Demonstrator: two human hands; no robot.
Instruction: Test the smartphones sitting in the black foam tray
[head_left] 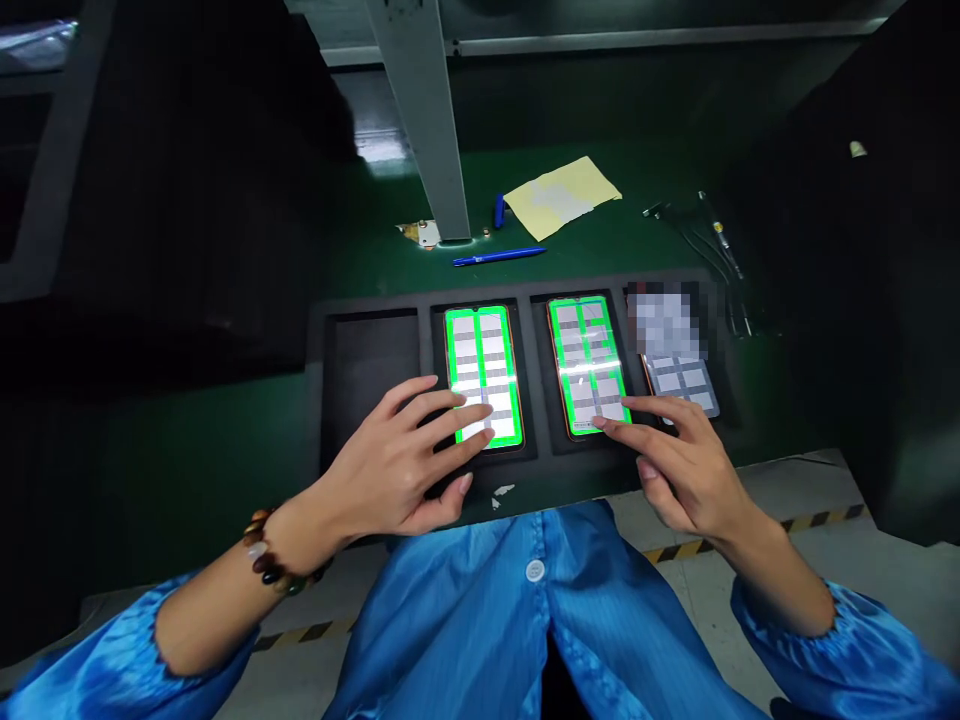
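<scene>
Two lit smartphones lie face up in neighbouring compartments of a black foam tray (425, 370). On the left smartphone (491, 345), white blocks show inside a bright green border, and the fingers of my left hand (409, 455) rest spread over its lower half. The right smartphone (589, 350) has a similar green pattern. Fingertips of my right hand (686, 455) are on its lower edge and corner, with the fingers apart. A third phone (679, 380) sits in the compartment to the right, its upper part blurred out. Neither hand grasps anything.
Behind the tray lie a blue pen (499, 257), its blue cap (499, 211) and a yellow paper (592, 195). A metal post (431, 120) comes down there. To the right are a thin cable (709, 250) and a slim pen-like tool (720, 235). Dark panels flank both sides.
</scene>
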